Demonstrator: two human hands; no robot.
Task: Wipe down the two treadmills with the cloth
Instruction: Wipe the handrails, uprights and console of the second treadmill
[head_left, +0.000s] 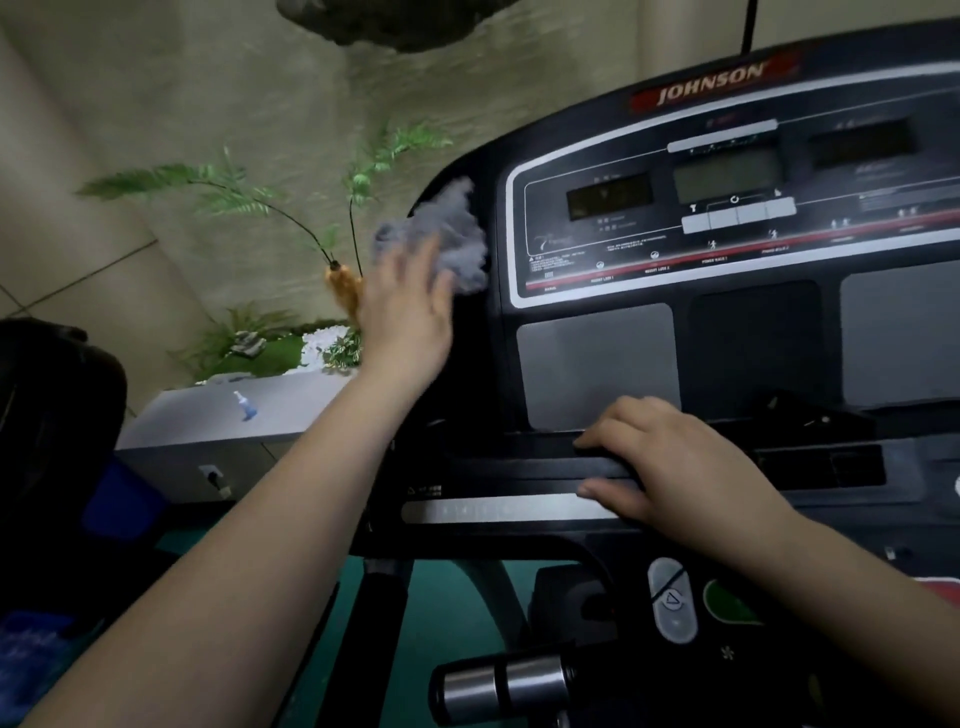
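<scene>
A black treadmill console (727, 322) with a grey-framed display panel fills the right half of the view. My left hand (408, 306) presses a crumpled grey cloth (447, 234) against the console's left edge, fingers spread over it. My right hand (670, 462) rests on the black ledge below the grey pads, fingers curled over its front edge, holding nothing loose. A metal-banded handlebar grip (504, 686) sticks out at the bottom. A second dark machine (52, 415) shows partly at the far left.
Behind the console's left side stand fern plants (249, 202) in a planter with a grey ledge (228, 415); a small blue spray bottle (244, 405) lies on it. The floor (441, 613) below is green. A beige wall is behind.
</scene>
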